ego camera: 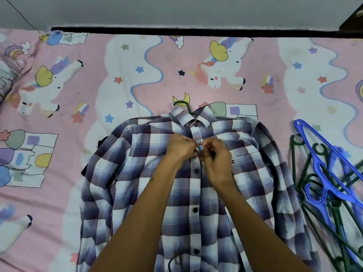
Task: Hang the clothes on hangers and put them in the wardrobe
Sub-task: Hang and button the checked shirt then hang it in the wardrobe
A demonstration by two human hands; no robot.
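A blue, purple and white plaid shirt (pixel 141 173) lies flat, front up, on the bed. A green hanger (pixel 181 104) is inside it; only its hook shows above the collar. My left hand (pixel 181 147) and my right hand (pixel 215 156) meet at the button placket just below the collar. Both pinch the shirt's front edges there, fingertips together. Dark buttons run down the placket below my hands.
A pile of blue and green hangers (pixel 326 185) lies on the bed at the right. The pink unicorn bedsheet (pixel 59 91) covers the bed. A dark garment (pixel 102 143) peeks out from under the shirt's left shoulder. A grey wall runs behind the bed.
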